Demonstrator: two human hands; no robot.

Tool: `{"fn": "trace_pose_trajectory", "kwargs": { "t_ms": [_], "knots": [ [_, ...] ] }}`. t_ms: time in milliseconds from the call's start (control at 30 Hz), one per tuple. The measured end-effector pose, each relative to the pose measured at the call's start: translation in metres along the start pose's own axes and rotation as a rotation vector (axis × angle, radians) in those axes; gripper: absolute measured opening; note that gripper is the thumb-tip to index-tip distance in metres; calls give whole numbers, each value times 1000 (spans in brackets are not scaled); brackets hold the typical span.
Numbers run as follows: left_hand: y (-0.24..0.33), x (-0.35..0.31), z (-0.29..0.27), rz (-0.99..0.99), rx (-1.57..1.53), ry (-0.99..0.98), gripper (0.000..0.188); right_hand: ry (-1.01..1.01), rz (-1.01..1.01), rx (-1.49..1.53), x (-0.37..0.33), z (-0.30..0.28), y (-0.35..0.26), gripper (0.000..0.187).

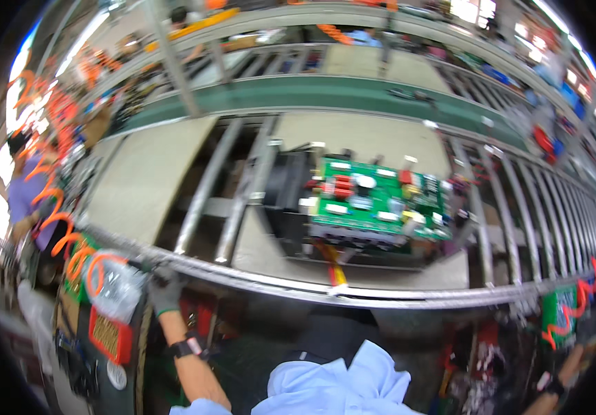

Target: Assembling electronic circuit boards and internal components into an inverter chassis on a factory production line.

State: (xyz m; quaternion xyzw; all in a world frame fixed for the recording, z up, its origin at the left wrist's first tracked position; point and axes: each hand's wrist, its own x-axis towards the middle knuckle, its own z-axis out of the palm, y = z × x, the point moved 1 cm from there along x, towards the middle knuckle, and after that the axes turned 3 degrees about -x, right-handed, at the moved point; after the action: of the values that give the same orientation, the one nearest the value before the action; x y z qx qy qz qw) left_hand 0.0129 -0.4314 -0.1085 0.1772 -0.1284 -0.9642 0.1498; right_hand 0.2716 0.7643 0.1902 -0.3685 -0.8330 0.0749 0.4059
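Observation:
My left hand (166,290), in a grey glove, is at the near rail of the conveyor. Its fingers look closed around something dark at the end of an orange coiled hose (69,242); blur hides what it is. At the lower right edge my right hand (576,361) is small and smeared, its fingers unclear, below a green bin (560,315). Ahead, on a pale board (270,252), lies a unit with a green circuit board (374,197) on top and a black housing (285,190) at its left. Red and yellow wires (334,266) hang from its near side.
Metal rollers (204,187) show between the pale boards, with more on the right. A red bin (109,337) of small brass-coloured parts and a clear plastic bag (114,287) are at the left. Another person (28,183) stands at far left. A green strip (263,93) runs behind.

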Motion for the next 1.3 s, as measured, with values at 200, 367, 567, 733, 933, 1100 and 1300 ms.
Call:
{"fn": "trace_pose_trajectory", "kwargs": {
  "t_ms": [200,367,567,733,933,1100,1300],
  "knots": [
    [-9,-8,10,338,341,54,6,-91,-269,613,-143,35,-231,29],
    [-34,-66,36,292,577,-56,10,-689,-674,543,-263,106,-354,19],
    [-69,-210,51,-317,232,-267,22,-747,-805,343,-301,174,-358,12],
    [-110,-314,113,-904,-92,-153,39,-741,-823,296,-305,184,-349,13],
    [-211,-316,145,-853,395,-367,43,-574,-592,500,-314,167,-351,22],
    [-312,-294,158,-853,779,-409,75,-582,-569,443,-331,159,-341,25],
    [-355,-277,153,-907,781,-430,69,-558,-759,214,-346,163,-339,23]
  ]
}}
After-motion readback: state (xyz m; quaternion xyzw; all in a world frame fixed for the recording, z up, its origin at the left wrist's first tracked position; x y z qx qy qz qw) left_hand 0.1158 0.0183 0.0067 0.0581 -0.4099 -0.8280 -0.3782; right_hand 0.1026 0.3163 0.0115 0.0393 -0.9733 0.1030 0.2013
